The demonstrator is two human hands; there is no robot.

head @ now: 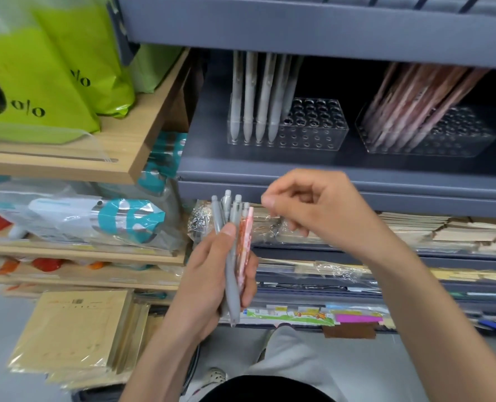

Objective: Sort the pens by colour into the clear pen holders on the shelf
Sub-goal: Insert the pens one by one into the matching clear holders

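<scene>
My left hand [203, 285] grips a bundle of grey pens [231, 271] together with one pink patterned pen [245, 242], tips pointing down. My right hand [322, 207] hovers just right of the pen tops with curled fingers and nothing visible in it. On the grey shelf [270, 166] above stand two clear pen holders. The left holder [313, 132] has several grey pens [252, 94] along its left side. The right holder [458, 134] holds several leaning pink pens [409, 105].
A wooden shelf [142, 146] with green bags [38, 82] juts out at the left. Packaged goods and notebooks fill the lower shelves. A stack of tan paper pads [75, 329] sits at the lower left. An upper grey shelf edge [299, 24] overhangs the holders.
</scene>
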